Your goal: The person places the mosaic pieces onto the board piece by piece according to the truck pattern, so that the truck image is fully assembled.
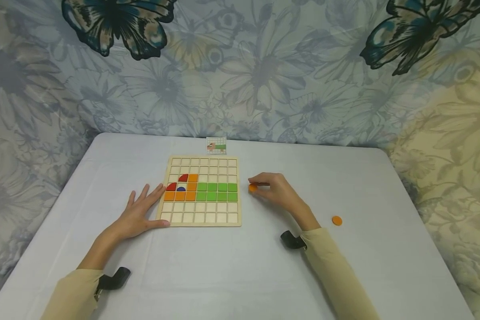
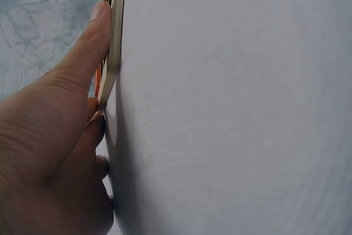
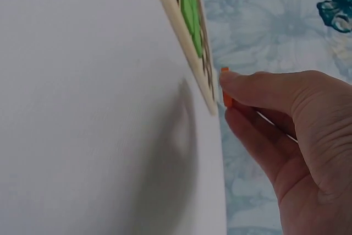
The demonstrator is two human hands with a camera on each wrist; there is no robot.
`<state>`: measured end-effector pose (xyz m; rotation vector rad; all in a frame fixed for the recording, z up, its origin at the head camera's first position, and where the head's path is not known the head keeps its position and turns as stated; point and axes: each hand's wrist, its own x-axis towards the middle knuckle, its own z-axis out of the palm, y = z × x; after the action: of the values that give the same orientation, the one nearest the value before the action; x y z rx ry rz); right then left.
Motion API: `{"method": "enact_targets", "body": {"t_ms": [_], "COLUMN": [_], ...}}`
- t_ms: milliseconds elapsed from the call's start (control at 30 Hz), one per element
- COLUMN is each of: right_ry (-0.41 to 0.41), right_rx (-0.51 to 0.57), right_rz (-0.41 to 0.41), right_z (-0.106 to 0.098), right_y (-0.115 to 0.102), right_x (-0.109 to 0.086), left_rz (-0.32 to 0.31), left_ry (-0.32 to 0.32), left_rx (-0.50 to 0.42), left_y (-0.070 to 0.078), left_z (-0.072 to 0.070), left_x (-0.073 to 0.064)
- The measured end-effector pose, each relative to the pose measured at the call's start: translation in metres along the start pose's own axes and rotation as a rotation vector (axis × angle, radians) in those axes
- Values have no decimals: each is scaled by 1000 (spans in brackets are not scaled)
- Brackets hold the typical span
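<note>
A wooden grid board (image 1: 199, 224) lies on the table, holding green squares (image 1: 217, 192), orange squares (image 1: 190, 195), red quarter-round pieces (image 1: 183, 178) and a blue half-round piece (image 1: 181, 189). My left hand (image 1: 134, 218) is spread along the board's left edge, its thumb (image 2: 91, 42) resting on the near left corner. Just right of the board, my right hand (image 1: 278, 191) pinches an orange piece (image 3: 226, 94) between thumb and fingertips, raised off the table. That piece looks rounded in the head view and edge-on in the right wrist view; the fingers partly cover it.
A small printed card (image 1: 216, 146) with a coloured grid pattern lies behind the board. An orange disc (image 1: 337, 220) is on the white tablecloth (image 1: 232, 275), right of my right forearm. Flowered fabric (image 1: 260, 80) with butterflies hangs behind the table.
</note>
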<state>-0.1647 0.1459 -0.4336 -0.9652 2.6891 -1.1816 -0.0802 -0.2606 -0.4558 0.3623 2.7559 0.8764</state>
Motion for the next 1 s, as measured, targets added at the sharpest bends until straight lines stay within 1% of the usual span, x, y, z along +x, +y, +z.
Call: {"method": "enact_targets", "body": {"t_ms": [133, 367, 500, 633, 800, 1000], "right_ry": [-7, -70, -82, -84, -96, -111], "right_rx": [22, 59, 68, 64, 27, 22], "right_rz": [-32, -55, -78, -105, -147, -146], "right_z": [6, 20, 27, 33, 44, 55], "right_y": [-8, -16, -23, -29, -39, -50], "right_x": [9, 23, 30, 37, 45, 51], "left_rz": [0, 5, 4, 3, 2, 4], "left_ry": [-2, 12, 10, 8, 7, 9], "left_rx": [-3, 13, 13, 6, 5, 0], "left_y": [-1, -5, -4, -4, -4, -5], "left_z": [0, 0, -1, -2, -2, 0], "left_x": [1, 1, 1, 0, 0, -1]}}
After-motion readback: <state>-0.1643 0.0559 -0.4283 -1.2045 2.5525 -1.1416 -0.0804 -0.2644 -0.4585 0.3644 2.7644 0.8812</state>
